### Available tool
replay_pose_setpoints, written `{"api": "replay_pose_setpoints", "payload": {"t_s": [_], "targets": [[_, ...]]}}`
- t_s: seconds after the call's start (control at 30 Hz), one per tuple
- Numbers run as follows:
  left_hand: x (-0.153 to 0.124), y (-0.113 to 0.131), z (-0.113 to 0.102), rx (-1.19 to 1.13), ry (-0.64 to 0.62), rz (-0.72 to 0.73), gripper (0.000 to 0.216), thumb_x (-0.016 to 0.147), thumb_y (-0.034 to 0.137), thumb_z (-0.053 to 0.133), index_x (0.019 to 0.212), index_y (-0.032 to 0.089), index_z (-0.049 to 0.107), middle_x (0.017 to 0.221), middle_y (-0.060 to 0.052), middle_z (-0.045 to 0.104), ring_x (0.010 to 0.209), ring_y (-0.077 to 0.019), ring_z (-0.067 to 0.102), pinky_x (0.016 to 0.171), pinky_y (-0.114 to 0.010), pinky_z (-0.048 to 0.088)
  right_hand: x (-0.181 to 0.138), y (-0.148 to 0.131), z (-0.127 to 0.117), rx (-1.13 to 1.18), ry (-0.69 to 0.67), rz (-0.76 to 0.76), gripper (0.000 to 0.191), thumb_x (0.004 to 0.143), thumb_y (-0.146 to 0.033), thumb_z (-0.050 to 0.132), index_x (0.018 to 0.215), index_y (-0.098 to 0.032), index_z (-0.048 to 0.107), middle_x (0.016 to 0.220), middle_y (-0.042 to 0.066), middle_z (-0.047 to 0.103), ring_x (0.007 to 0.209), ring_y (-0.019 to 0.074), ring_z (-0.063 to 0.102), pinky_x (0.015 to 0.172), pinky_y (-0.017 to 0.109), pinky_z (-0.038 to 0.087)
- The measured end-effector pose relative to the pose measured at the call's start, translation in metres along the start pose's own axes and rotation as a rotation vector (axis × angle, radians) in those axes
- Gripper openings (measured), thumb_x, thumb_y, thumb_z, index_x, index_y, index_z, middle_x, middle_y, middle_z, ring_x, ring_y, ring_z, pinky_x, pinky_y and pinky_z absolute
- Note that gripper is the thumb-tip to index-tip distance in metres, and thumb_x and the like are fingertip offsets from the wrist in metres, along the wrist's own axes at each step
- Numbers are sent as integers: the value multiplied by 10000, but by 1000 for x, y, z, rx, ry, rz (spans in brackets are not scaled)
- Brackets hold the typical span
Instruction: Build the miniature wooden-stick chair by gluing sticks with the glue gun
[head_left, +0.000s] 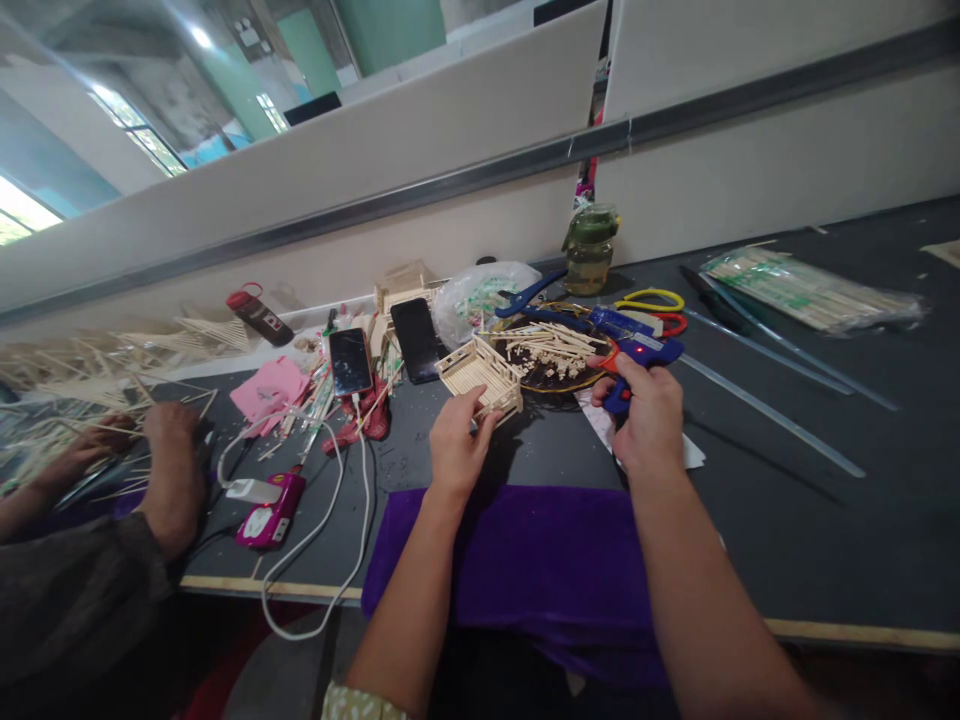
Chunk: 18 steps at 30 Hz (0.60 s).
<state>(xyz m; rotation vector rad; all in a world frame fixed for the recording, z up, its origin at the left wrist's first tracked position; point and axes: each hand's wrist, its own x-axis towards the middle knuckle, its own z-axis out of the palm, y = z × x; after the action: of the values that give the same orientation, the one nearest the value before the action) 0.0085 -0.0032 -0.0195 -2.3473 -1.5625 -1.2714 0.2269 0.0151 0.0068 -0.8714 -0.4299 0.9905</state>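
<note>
My left hand [463,440] pinches the near edge of a small open box built of wooden sticks [480,372], tilted above the dark table. In my right hand [651,408] is a blue hot glue gun [646,352] with an orange nozzle part and a small red light; my fingers wrap its handle and it points left toward the stick box. Just behind the two hands sits a round dark tray [551,380] bearing loose wooden sticks [551,343] and short cut pieces. A purple cloth [544,570] lies on the table edge below my forearms.
Blue-handled pliers [532,296], yellow-handled scissors [651,300] and a green-lidded jar [589,250] stand behind the tray. Clear glue sticks [780,415] and bagged sticks [817,290] lie right. Phones [351,362], a white cable [364,520] and a pink power strip [271,512] are left, beside a co-worker's hands [171,425].
</note>
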Motion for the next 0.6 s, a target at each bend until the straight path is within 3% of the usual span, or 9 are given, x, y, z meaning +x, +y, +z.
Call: {"api": "replay_pose_setpoints", "payload": {"t_s": [0.6], "targets": [[0, 1, -1, -100, -11, -102, 195, 907, 341, 661, 1029, 188, 661, 882, -39, 679, 853, -171, 617, 786, -287, 484, -1, -3, 2, -20, 5, 14, 233, 667, -290, 755, 811, -154, 634, 703, 18, 735, 379, 75, 518, 356, 196, 422]]}}
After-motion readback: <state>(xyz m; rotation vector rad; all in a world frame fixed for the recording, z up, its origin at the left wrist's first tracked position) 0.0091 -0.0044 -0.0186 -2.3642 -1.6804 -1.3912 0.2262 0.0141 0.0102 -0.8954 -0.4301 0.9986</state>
